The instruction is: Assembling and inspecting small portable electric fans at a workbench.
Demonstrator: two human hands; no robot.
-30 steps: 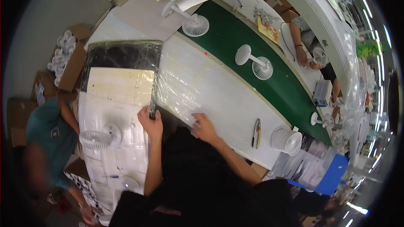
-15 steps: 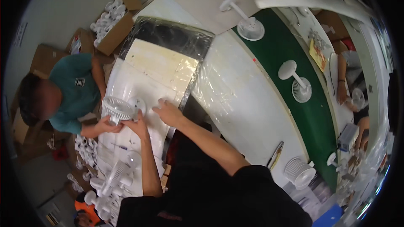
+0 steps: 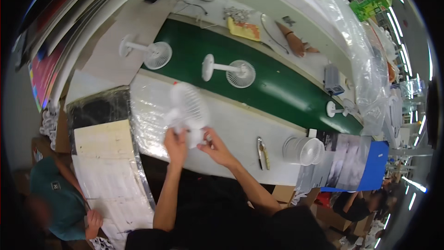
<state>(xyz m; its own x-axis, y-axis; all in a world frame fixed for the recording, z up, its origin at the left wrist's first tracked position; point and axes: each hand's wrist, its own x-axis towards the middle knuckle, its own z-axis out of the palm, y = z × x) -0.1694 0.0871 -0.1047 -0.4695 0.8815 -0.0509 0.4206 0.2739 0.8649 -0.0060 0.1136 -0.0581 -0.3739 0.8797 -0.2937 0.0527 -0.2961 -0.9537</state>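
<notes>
Over the white bench (image 3: 231,129) I hold a small white fan (image 3: 188,104), its round slatted cage uppermost and smeared by motion. My left hand (image 3: 175,147) is closed on its lower left side. My right hand (image 3: 216,150) pinches the lower right part, near a pale rounded piece that blurs into the fan. Exactly which parts the fingertips touch is hard to make out. Beyond my hands, a white fan with a round base (image 3: 240,73) lies on the green conveyor belt (image 3: 277,90).
Another fan (image 3: 157,55) lies at the belt's left end, a smaller one (image 3: 340,108) at its right. Pliers (image 3: 263,153) and stacked white fan rings (image 3: 303,150) are on the bench. A co-worker in a teal shirt (image 3: 58,196) stands left; another person's hand (image 3: 296,45) is across the belt.
The view has swung toward the belt. Earlier, my left hand reached a fan beside the co-worker's hand, and my right was over the side table. Now both hands hold a fan above the bench.
</notes>
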